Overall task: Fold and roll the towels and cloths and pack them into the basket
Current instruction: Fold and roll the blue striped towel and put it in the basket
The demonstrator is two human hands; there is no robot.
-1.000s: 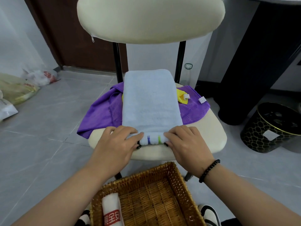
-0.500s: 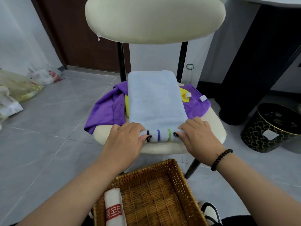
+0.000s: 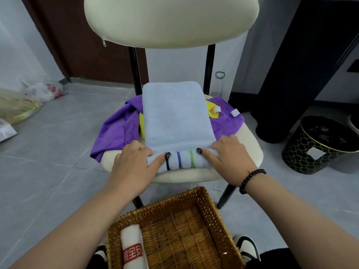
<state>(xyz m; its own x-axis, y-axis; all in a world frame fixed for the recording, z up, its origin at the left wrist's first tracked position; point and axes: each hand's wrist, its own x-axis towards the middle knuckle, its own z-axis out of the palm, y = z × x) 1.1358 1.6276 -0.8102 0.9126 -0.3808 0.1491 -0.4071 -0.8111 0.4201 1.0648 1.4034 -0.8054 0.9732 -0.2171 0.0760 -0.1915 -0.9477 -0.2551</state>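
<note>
Towel, pale blue and folded long, lies on the cream chair seat, on top of a purple cloth and a yellow cloth. Its near end is rolled up, showing black, blue and green stripes. The left hand and right hand each grip one end of the roll. A wicker basket below holds one white rolled towel.

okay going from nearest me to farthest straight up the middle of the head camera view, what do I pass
wicker basket → rolled striped end of the blue towel → flat part of the blue towel → chair backrest
</note>
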